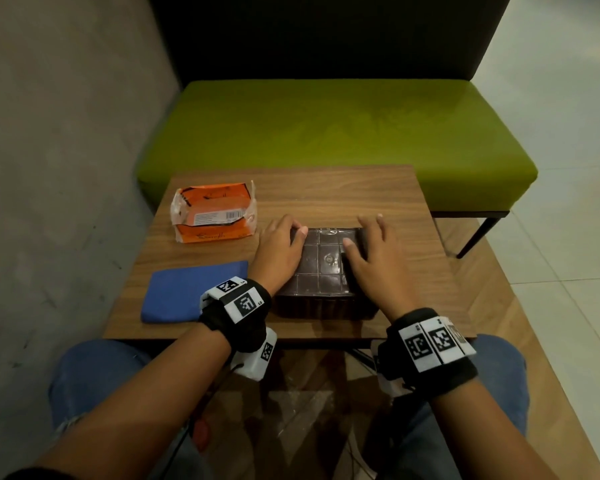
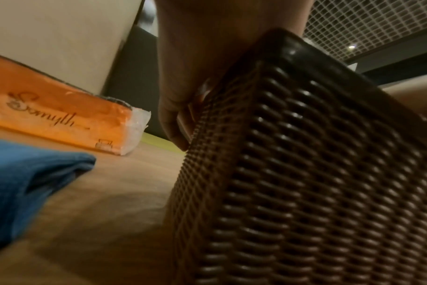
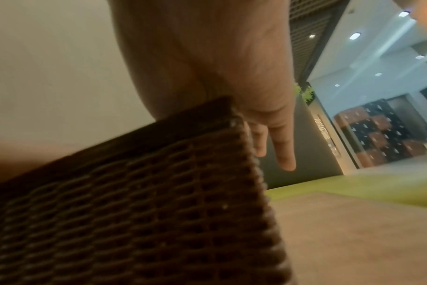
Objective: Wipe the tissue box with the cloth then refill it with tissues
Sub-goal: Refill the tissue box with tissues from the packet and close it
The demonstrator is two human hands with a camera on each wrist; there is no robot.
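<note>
Two hands hold the tissue box [image 1: 321, 268] by its ends, one on each side, near the front middle of the wooden surface [image 1: 343, 192]. The box is dark brown with woven sides, and the face turned upward is a smooth panel divided into squares. It sits flat on the surface.

The left hand [image 1: 279, 252] clasps the nine o'clock end: its thumb lies over the upper panel near the far left corner, and the fingers [image 2: 173, 123] curl down against the woven end wall, as the left wrist view shows. The right hand [image 1: 374, 261] clasps the three o'clock end: its thumb presses on the upper panel right of centre, while the fingers [image 3: 284, 146] reach down past the far right corner, fairly straight, two of them showing beside the wall in the right wrist view. Whether those fingertips press the wall cannot be told.

At about ten o'clock from the box lies the orange pack of tissues [image 1: 213, 213], its clear wrapper torn open at the ends. At about eight o'clock, just beside the left wrist, a folded blue cloth [image 1: 187, 296] lies flat near the front left edge, apart from the box. Neither hand touches the pack or the cloth.

A green bench [image 1: 326, 133] stands beyond the surface at twelve o'clock.
</note>
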